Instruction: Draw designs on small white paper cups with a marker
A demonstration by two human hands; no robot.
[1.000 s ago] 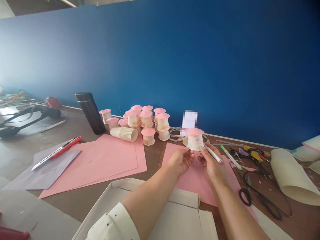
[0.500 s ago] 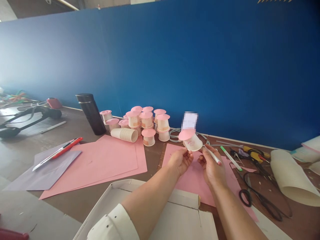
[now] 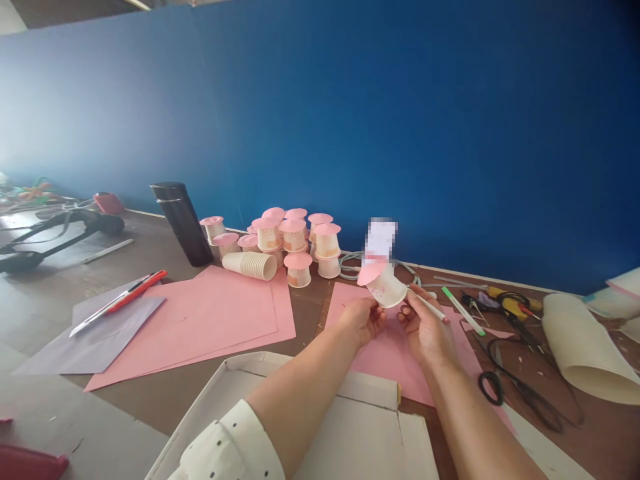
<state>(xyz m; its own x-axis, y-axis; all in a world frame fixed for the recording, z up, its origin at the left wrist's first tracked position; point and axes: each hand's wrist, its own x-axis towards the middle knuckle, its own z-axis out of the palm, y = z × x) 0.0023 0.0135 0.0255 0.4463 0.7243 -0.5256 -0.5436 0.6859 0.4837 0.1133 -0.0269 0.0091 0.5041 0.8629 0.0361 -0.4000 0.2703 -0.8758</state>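
Over a pink paper sheet point(image 3: 340, 300), a small white paper cup point(image 3: 389, 288) is held tilted, its wide rim toward the lower right. A pink paper disc point(image 3: 372, 272) covers its narrow base, and faint pink marks show on its side. My left hand point(image 3: 365, 321) is closed on the cup's underside, its fingertips partly hidden. My right hand point(image 3: 426, 332) grips a white marker point(image 3: 431, 308) between thumb and fingers, its pink end pointing to the right. The fingertips of that hand also meet the cup's rim.
Behind to the left stand several disc-topped cups point(image 3: 299, 269), a nested cup stack point(image 3: 250, 265) and a black bottle point(image 3: 183, 223). A utility knife point(image 3: 120, 301) lies on purple paper. Scissors point(image 3: 493, 388), a green-and-white marker point(image 3: 463, 311) and a cream roll point(image 3: 585, 347) are right; white cardboard point(image 3: 370, 440) is in front.
The cup has tipped a little more, its disc end turning left and its rim dropping slightly to the right. Both hands keep their hold. The camera view has shifted slightly.
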